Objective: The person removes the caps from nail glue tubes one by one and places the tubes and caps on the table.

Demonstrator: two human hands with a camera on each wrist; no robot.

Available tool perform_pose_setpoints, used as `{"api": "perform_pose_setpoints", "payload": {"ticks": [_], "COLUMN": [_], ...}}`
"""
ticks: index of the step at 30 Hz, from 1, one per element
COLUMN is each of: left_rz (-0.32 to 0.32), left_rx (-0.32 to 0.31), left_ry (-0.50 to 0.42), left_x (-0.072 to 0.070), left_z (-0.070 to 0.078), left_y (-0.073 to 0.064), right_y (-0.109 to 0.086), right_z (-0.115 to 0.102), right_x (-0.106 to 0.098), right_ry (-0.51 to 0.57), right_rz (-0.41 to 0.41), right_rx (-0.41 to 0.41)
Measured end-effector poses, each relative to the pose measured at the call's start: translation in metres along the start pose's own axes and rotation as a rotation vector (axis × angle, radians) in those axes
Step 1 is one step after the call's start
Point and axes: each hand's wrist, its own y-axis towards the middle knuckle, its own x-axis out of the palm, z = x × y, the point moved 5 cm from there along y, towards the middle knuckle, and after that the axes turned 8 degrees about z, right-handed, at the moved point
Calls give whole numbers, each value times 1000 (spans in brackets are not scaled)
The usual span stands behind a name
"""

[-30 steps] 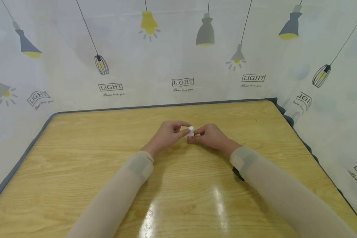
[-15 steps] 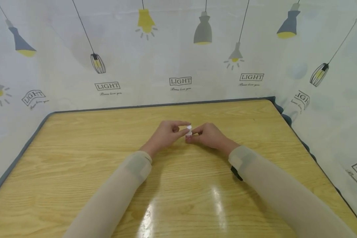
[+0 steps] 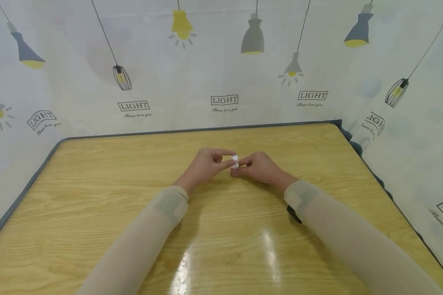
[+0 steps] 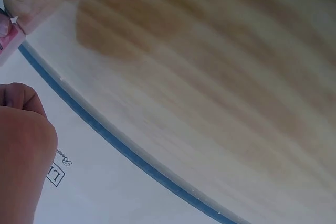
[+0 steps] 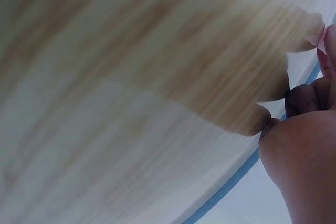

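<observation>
In the head view a small bottle [image 3: 234,167] stands upright between both hands near the middle of the wooden table. It has a white top [image 3: 235,157] and a red-and-white lower part. My left hand [image 3: 206,164] pinches the white top, index finger above and thumb at its near side. From the right, my right hand [image 3: 261,167] grips the lower body, its fingertips covering part of the label. A pink-and-white piece of the bottle [image 4: 11,41] shows at the upper left edge of the left wrist view, beyond the curled fingers. In the right wrist view the right hand [image 5: 307,140] hides most of it.
The light wooden table [image 3: 107,180] has a dark blue edge strip [image 3: 162,132] along its back and sides. A pale wall covering [image 3: 192,82] printed with lamps and "LIGHT" lettering rises behind and at both sides. A black band [image 3: 293,214] shows under the right sleeve.
The head view has shifted slightly. Both hands keep their hold on the bottle, with only tiny finger movement at its white top.
</observation>
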Motion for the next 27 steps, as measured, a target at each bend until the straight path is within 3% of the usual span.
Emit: {"api": "perform_pose_setpoints", "payload": {"ticks": [5, 13, 21, 27], "left_rz": [-27, 2, -31, -2], "left_rx": [33, -11, 40, 21], "left_ry": [-17, 35, 24, 28], "left_x": [2, 1, 5, 1], "left_z": [1, 1, 4, 3], "left_y": [2, -1, -2, -1], "right_y": [1, -1, -3, 0], "right_z": [0, 0, 1, 0], "right_x": [-1, 1, 2, 2], "right_ry": [-2, -4, -16, -22], "right_rz": [3, 2, 8, 10], "right_rx": [-6, -3, 4, -5]}}
